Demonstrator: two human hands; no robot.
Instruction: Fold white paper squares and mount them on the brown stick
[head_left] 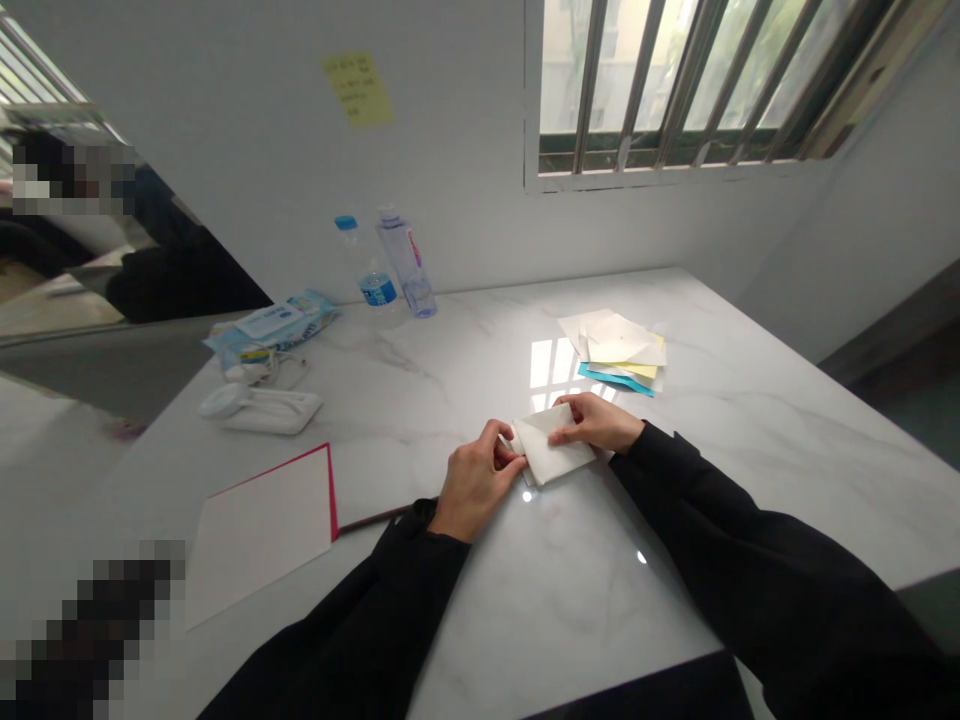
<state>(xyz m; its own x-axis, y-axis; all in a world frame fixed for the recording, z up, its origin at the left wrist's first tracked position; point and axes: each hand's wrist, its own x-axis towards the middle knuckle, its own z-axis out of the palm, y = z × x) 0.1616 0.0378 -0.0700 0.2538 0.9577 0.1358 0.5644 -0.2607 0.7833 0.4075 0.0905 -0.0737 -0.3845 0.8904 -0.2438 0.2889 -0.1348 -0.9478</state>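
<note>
Between my hands is a folded piece of cream-white paper (551, 450), held low over the marble-patterned table (465, 620). My left hand (480, 475) pinches its left edge between thumb and fingers, where a second paper layer shows. The right hand (596, 424) grips the upper right part, thumb on top and fingers behind. Just beyond the right hand lies a loose pile of papers (619, 340), white on top with yellow and blue sheets below. A thin dark stick (375, 520) runs out from beside my left sleeve.
Left of me lie a white sheet on a red-edged board (262, 530), a white handheld device (262, 408), coiled cables and a wipes packet (277, 322). Two plastic bottles (405, 262) stand by the wall, under a yellow note (358, 90). Another person sits beyond the partition.
</note>
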